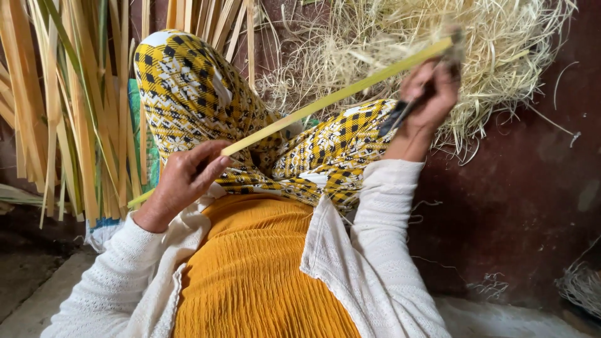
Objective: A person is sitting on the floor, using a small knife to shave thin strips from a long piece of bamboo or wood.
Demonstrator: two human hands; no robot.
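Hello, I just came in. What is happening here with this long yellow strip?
A seated person holds a long yellow-green bamboo strip across the knees. The left hand grips its lower part, and the right hand presses a dark-handled knife against its upper part. More split bamboo strips stand at the left, and a heap of pale thin shavings lies behind the right hand.

A smooth, matt bamboo strip (338, 95) crosses patterned woven cloth (194, 94), beside dry, stringy shavings (501, 56).
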